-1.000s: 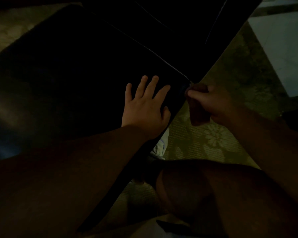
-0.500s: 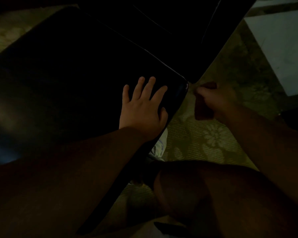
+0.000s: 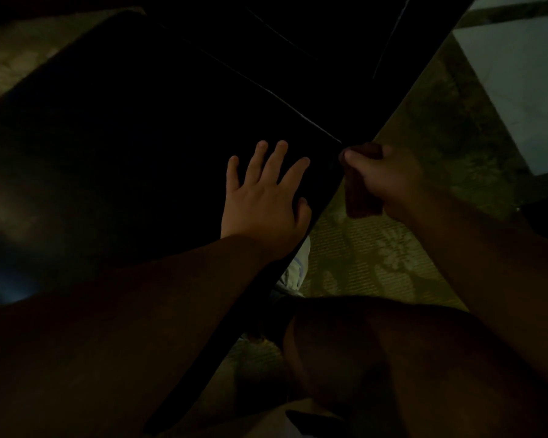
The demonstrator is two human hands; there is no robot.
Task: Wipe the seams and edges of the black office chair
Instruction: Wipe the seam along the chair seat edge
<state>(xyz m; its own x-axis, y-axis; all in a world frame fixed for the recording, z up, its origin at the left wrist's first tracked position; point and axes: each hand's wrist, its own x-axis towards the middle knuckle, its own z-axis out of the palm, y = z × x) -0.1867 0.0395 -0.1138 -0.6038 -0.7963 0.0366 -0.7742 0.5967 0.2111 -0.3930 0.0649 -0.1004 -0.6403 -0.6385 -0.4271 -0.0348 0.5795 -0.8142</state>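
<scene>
The black office chair point(image 3: 133, 147) fills the left and top of the dim head view; a pale seam line runs diagonally to its right corner. My left hand point(image 3: 263, 197) lies flat with spread fingers on the seat near that corner. My right hand point(image 3: 383, 175) grips a dark reddish cloth point(image 3: 361, 200), pressing its top against the chair's corner where the seam ends. Part of the cloth hangs below my fist.
A patterned greenish carpet point(image 3: 377, 248) covers the floor right of the chair. A pale tiled area point(image 3: 519, 74) lies at the upper right. My knee point(image 3: 377, 358) is low in the middle, and a white shoe point(image 3: 295, 270) peeks from under the chair edge.
My right hand with the cloth pulled away from the chair's corner to the right, then came back to touch it. My left hand stayed flat on the seat.
</scene>
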